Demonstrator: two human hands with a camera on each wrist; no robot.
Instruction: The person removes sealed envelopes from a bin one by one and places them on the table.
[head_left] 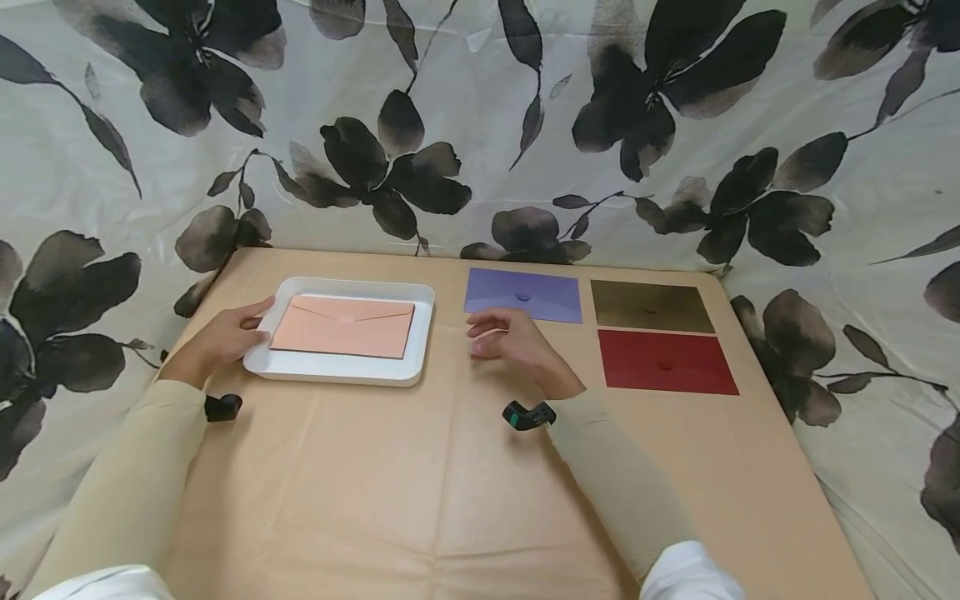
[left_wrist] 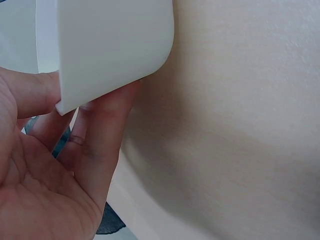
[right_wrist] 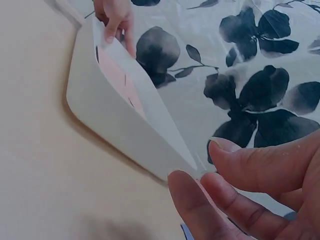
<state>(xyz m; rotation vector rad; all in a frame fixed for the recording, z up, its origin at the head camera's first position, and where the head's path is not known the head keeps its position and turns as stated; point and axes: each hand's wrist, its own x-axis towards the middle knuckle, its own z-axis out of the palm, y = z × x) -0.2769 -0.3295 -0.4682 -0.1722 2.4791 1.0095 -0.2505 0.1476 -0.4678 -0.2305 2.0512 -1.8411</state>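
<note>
A white rectangular tray (head_left: pixel 337 372) sits on the left part of the table, with a pink envelope (head_left: pixel 345 329) lying flap side up inside. My left hand (head_left: pixel 225 337) grips the tray's left edge. In the left wrist view, the thumb lies over the rim and the fingers press against the outer wall (left_wrist: pixel 115 45). Between the tray and the envelopes at right hovers my right hand (head_left: pixel 517 346), fingers loosely bent and holding nothing. Nearest to it is a purple envelope (head_left: pixel 522 296). In the right wrist view its thumb and fingertips are apart, near the tray's corner (right_wrist: pixel 110 110).
At the back right lie an olive-gold envelope (head_left: pixel 652 307) and, in front of it, a red envelope (head_left: pixel 667 362). A tan cover (head_left: pixel 390 492) spreads over the table. Behind and beside it hangs white cloth (head_left: pixel 495 175) with dark flowers.
</note>
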